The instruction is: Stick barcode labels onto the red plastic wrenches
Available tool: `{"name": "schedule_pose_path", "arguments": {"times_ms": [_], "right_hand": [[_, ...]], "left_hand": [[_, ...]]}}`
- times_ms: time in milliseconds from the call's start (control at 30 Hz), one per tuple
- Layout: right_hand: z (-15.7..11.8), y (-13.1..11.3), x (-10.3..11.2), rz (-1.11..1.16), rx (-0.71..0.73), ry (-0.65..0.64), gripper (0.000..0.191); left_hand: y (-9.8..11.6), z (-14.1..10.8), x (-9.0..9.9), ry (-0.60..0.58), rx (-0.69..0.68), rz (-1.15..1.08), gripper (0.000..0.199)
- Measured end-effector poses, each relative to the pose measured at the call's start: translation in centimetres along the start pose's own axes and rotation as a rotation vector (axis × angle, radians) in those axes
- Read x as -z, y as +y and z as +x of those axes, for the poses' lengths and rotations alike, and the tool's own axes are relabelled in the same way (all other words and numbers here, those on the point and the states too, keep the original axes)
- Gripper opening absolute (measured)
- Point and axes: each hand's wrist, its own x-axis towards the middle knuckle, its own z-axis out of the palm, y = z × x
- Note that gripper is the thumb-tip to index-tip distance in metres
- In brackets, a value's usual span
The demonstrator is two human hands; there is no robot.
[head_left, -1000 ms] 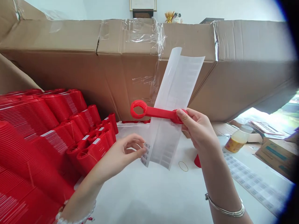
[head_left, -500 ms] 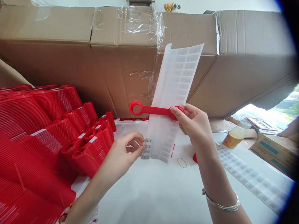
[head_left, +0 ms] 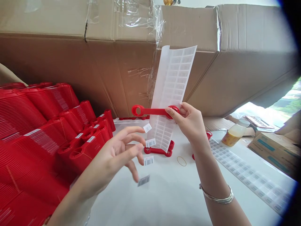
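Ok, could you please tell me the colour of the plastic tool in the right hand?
The plastic tool is bright red, as the head view shows.

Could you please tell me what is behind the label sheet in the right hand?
A large cardboard box stands behind the white label sheet, with a red plastic opener below its lower end; the box surface right behind it is hidden.

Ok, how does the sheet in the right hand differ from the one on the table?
The held sheet stands upright in the right hand, while the table sheet lies flat on the table. The held sheet looks pale and translucent, with blank-looking boxes; the table sheet shows dark printed barcodes. Both carry neat rows of small rectangles.
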Motion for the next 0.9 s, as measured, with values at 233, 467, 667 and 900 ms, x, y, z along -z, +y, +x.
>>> {"name": "schedule_pose_path", "arguments": {"times_ms": [233, 467, 667, 900], "right_hand": [[-1.8, -2.0, -0.9, 0.012, -0.083, -0.164, 0.034], [-3.4, -3.3, -1.1, 0.06, -0.134, -0.32, 0.041], [-3.7, -3.4, -1.1, 0.111, -0.13, -0.339, 0.043], [-4.0, -3.6, -1.1, 0.14, -0.112, -0.348, 0.039]], "left_hand": [[0.3, 0.0, 0.0, 0.18, -0.023, -0.052, 0.031], [0.8, -0.8, -1.3, 0.341, -0.054, -0.023, 0.025], [0.8, -1.3, -1.6, 0.374, -0.055, -0.021, 0.022], [0.9, -0.9, -1.6, 0.39, -0.061, -0.001, 0.022]]}}
